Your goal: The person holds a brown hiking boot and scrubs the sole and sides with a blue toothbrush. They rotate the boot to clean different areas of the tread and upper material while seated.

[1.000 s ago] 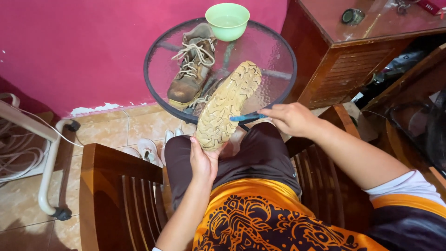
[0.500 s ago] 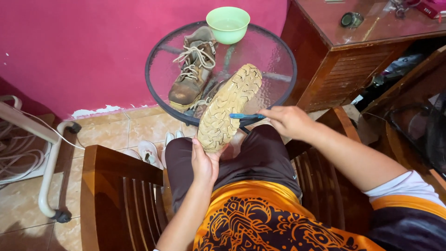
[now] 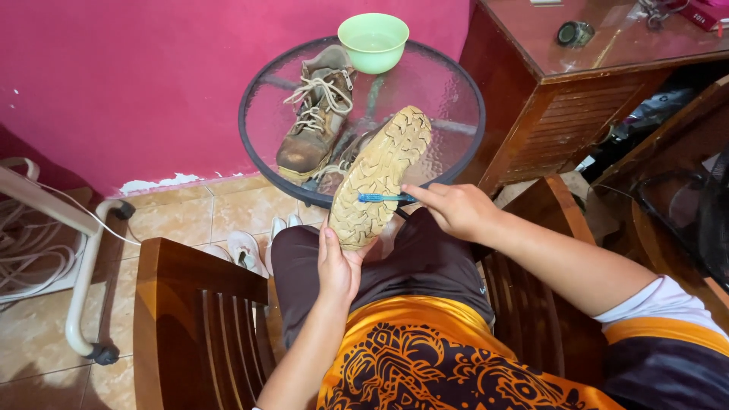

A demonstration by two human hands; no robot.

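Note:
My left hand [image 3: 339,266] grips the heel of a tan boot [image 3: 377,176] held sole-up over my lap, its lugged tread facing me. My right hand [image 3: 456,208] holds a small blue toothbrush [image 3: 378,198] with its head pressed against the sole near the heel. A second brown lace-up boot [image 3: 313,121] stands upright on the round glass table [image 3: 456,91] just beyond. A pale green bowl [image 3: 373,42] with liquid sits at the table's far edge.
A pink wall runs behind the table. A wooden cabinet [image 3: 577,91] with a glass top stands at the right. Wooden chairs [image 3: 197,319] flank me. White sandals [image 3: 247,247] lie on the tiled floor, and a white metal frame [image 3: 80,281] with cables is at the left.
The toothbrush and my right hand have shifted slightly along the sole toward the heel. The boot stays held in my left hand.

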